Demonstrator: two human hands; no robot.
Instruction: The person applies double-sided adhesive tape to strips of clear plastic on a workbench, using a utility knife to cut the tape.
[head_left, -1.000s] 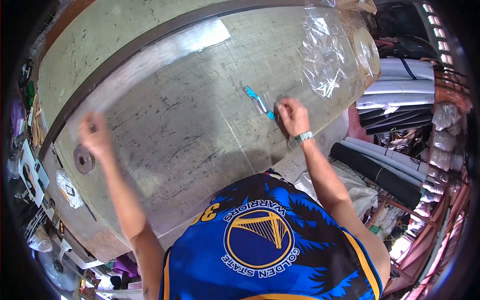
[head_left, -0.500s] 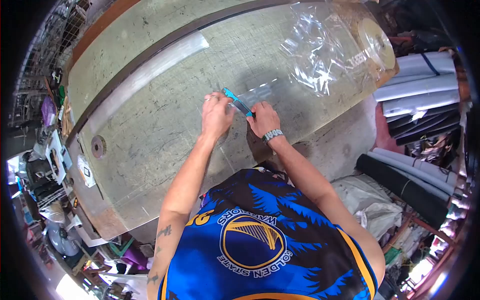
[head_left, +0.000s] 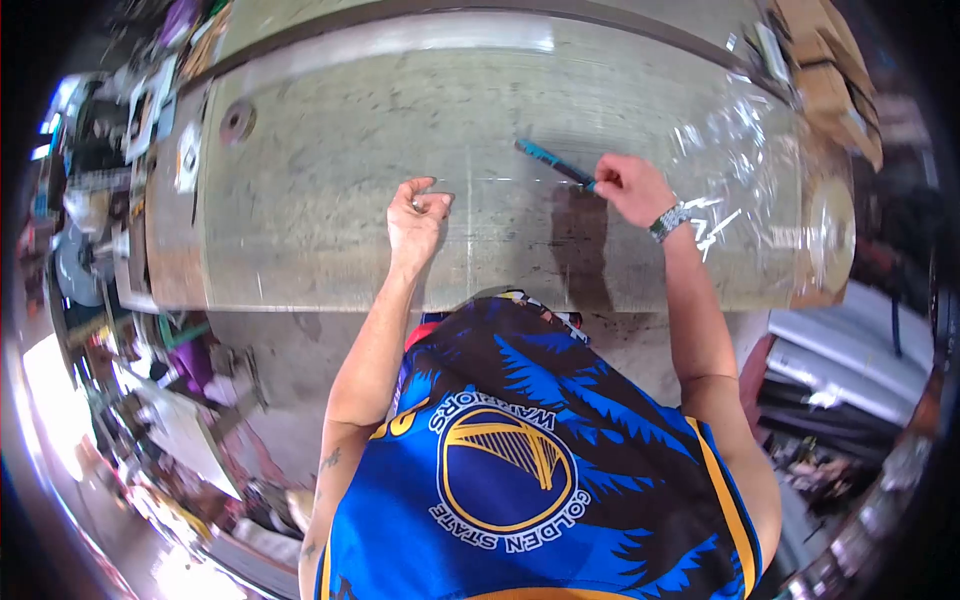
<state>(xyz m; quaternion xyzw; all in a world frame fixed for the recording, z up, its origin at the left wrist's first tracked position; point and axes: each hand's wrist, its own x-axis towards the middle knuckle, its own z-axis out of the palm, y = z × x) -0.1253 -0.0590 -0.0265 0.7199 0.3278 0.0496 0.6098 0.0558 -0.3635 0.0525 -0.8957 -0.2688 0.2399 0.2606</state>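
Observation:
My right hand (head_left: 636, 190) holds one end of a slim teal-and-black hand tool (head_left: 555, 162). The tool points up and to the left over the worktable (head_left: 340, 230); motion blur hides its exact kind. Left of it, my left hand (head_left: 414, 222) hovers above the table, fingers curled, with a gap between thumb and forefinger. Nothing shows in that gap. A ring is on this hand, and a metal watch (head_left: 670, 221) is on my right wrist.
Crumpled clear plastic (head_left: 735, 150) lies at the table's right side, near a pale round disc (head_left: 830, 222). A brown tape roll (head_left: 238, 122) sits at the left. A dark strip (head_left: 640, 28) crosses the far side. Rolled material (head_left: 850, 350) and cardboard (head_left: 825, 70) are to the right.
My hands have parted: the right hand has carried the tool right, while the left has let go of the clear plastic. The camera view has turned, levelling the table edge.

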